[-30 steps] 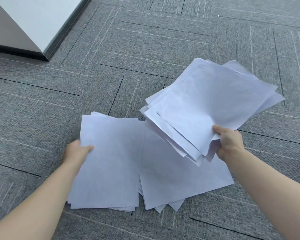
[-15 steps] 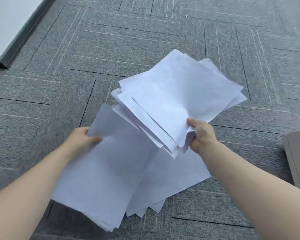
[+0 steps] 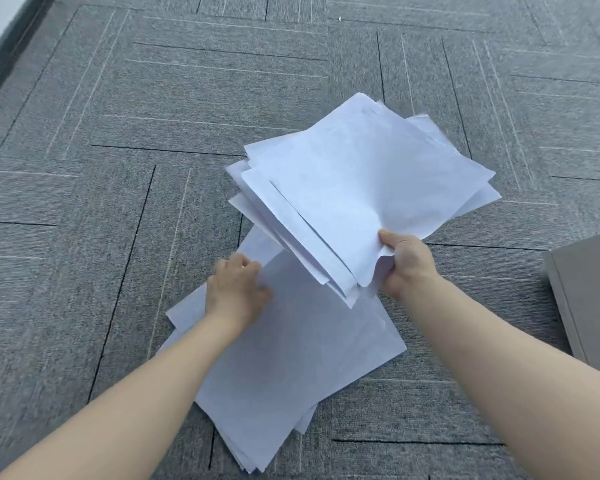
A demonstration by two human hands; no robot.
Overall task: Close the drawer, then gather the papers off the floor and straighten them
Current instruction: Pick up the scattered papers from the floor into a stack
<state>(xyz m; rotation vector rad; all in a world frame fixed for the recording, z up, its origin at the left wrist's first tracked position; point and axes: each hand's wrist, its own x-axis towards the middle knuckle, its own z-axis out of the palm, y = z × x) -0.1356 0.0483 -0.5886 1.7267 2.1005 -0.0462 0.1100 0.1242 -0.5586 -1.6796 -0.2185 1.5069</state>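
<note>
A fanned bundle of white papers (image 3: 361, 188) is raised above loose white sheets (image 3: 284, 358) overlapping on the carpet.

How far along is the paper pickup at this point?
Done: the right hand grips a messy, fanned bundle lifted off the carpet. In hand: the left hand grips the top of the sheets lying below. Left: add those to the bundle, then square the edges, which are plainly uneven. No drawer is identifiable, so that step cannot be judged; only a grey corner shows at right.
</note>
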